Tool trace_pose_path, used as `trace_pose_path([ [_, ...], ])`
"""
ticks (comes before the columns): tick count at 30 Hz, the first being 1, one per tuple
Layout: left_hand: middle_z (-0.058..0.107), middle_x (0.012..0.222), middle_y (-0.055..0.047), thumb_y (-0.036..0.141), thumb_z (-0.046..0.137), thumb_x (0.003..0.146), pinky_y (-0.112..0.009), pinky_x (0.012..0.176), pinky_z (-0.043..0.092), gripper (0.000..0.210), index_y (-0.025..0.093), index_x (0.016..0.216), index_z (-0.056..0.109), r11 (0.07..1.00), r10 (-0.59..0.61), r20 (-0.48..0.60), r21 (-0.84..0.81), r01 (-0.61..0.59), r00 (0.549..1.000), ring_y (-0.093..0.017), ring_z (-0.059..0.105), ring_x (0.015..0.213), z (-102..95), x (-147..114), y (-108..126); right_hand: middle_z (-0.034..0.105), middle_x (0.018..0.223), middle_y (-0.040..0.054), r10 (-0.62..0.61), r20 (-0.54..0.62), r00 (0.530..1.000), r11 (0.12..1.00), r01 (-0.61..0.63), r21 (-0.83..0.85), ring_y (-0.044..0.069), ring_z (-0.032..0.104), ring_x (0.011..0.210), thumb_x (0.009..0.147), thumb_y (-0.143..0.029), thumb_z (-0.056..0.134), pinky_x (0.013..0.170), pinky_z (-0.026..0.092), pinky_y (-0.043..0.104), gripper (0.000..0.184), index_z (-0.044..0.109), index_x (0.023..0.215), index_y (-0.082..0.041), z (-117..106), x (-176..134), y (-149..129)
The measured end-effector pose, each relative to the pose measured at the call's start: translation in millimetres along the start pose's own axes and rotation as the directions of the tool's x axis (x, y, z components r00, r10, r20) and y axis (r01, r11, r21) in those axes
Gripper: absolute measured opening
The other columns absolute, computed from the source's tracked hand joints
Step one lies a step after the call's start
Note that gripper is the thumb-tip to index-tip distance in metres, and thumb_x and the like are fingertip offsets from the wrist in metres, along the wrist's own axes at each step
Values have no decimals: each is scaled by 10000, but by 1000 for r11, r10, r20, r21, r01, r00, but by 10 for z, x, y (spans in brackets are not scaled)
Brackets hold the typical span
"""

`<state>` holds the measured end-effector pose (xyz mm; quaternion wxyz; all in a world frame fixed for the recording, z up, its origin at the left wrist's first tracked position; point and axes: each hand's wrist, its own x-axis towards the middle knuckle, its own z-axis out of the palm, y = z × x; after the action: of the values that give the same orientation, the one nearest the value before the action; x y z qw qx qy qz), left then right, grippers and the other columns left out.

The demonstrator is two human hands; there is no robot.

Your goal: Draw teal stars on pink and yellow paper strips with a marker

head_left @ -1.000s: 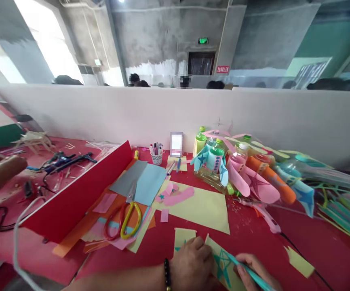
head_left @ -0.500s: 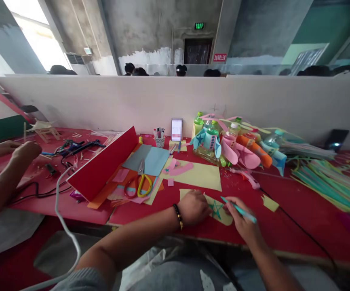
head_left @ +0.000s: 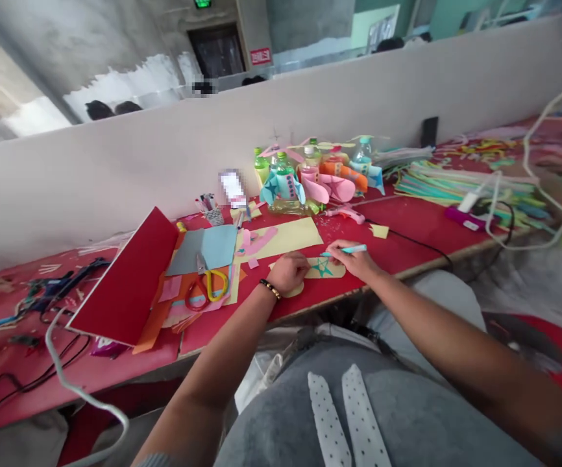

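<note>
My right hand (head_left: 354,261) grips a light-blue marker (head_left: 357,248), its tip near the top of a yellow paper strip (head_left: 338,269). A teal star outline is drawn on that strip. My left hand (head_left: 289,272), with a beaded bracelet at the wrist, has its fingers curled and presses on the left part of the strip. Scissors (head_left: 217,286) with one red and one yellow handle lie to the left on coloured paper. A larger yellow sheet (head_left: 293,237) lies behind my hands.
Decorated plastic bottles (head_left: 288,188) stand at the back, with a pink glue gun (head_left: 348,213) before them. A red board (head_left: 128,279) leans at left. Pens fill a cup (head_left: 213,216); a phone (head_left: 232,188) stands nearby. Coloured strips (head_left: 456,185) and a purple power strip (head_left: 463,219) are at right.
The view has swung to the right and tilted down. My right hand still holds the marker, now above the star's upper right, and my left hand stays on the paper strip.
</note>
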<state>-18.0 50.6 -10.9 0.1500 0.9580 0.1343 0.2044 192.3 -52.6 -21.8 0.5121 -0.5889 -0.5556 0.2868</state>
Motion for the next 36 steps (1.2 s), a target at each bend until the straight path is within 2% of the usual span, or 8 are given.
trace_pose_path([
  [8, 703, 1057, -80, 134, 528, 889, -348, 924, 510, 239, 166, 1021, 724, 995, 16, -3, -102, -17, 1000, -210, 630, 1010, -17, -23, -81, 646, 998, 45, 34, -24, 999, 999, -34, 17, 134, 635, 805, 933, -353, 577, 705, 556, 311, 265, 608, 1088, -141, 17, 9, 68],
  [20, 721, 1060, -49, 124, 553, 889, -359, 935, 515, 232, 199, 1008, 738, 997, 69, -24, -36, -70, 997, -205, 634, 1009, -45, -33, -25, 626, 1127, 74, 19, -8, 1000, 1000, -19, -12, 174, 635, 931, 934, -362, 571, 793, 555, 369, 311, 589, 1167, -157, 79, 13, 84],
  [28, 716, 1084, -66, 149, 540, 910, -358, 941, 513, 225, 172, 1026, 731, 997, 69, -10, -32, -69, 998, -207, 628, 1030, -41, -31, -39, 617, 1158, 80, 43, -8, 999, 999, -43, -21, 185, 630, 964, 932, -358, 574, 819, 550, 388, 322, 583, 1185, -160, 111, 70, 147],
  [36, 716, 1087, -50, 167, 528, 916, -358, 944, 515, 233, 194, 1029, 730, 998, 56, 3, -24, -56, 998, -201, 631, 1020, -50, -27, -23, 621, 1146, 78, 26, 1, 1000, 999, -26, -42, 182, 632, 952, 931, -360, 576, 809, 552, 382, 323, 583, 1181, -156, 104, 67, 138],
])
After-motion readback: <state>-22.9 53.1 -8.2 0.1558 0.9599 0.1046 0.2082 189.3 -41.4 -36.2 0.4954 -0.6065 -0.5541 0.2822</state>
